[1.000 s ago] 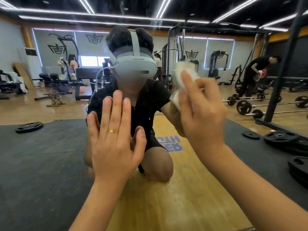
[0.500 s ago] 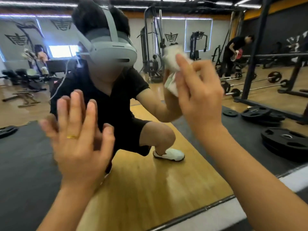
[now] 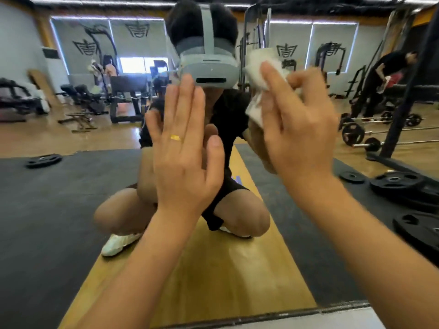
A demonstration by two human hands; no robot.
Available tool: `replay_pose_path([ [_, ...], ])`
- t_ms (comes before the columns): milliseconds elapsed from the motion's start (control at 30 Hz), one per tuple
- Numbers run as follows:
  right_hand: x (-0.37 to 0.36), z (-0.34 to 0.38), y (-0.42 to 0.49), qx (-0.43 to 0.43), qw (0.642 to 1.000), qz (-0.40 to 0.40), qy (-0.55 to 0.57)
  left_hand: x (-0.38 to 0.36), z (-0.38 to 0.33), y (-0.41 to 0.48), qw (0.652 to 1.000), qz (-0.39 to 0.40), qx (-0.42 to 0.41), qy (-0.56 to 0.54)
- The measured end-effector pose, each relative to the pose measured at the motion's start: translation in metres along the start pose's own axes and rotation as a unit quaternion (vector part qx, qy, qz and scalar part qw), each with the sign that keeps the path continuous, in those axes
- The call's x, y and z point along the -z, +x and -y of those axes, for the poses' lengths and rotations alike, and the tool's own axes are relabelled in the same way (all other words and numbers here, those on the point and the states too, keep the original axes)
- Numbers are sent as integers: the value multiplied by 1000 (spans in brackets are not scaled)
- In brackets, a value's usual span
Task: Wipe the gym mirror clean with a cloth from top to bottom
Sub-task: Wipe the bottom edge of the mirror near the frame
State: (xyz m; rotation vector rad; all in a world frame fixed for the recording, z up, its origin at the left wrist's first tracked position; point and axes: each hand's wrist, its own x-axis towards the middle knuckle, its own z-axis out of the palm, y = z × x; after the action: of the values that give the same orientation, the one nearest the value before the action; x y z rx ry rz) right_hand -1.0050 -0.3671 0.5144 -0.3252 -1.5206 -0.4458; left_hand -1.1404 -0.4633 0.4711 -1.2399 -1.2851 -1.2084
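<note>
Against the glass at about one o'clock, we hold the white cloth bunched under our right hand, whose fingers curl over it and press it to the mirror. Our left hand is just beside it at the centre, fingers straight and together, flat toward the glass and holding nothing; a gold ring shows on one finger. Behind both hands the mirror returns our crouching reflection, with a grey headset at twelve o'clock. Weight plates lie on the black mat at three o'clock, with barbells above them, and another person bends over at two o'clock.
</note>
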Motion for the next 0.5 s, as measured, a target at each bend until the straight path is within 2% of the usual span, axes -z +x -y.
replay_pose_path([
  [133,-1,2,-5,-30,995,23,89,-24,-13,-3,992,15,1,127],
  [300,-1,-2,-13,-45,989,34,134,-26,-10,-6,985,13,-23,169],
  [500,8,-7,-5,-46,995,16,85,-26,-8,-5,985,7,-32,167],
])
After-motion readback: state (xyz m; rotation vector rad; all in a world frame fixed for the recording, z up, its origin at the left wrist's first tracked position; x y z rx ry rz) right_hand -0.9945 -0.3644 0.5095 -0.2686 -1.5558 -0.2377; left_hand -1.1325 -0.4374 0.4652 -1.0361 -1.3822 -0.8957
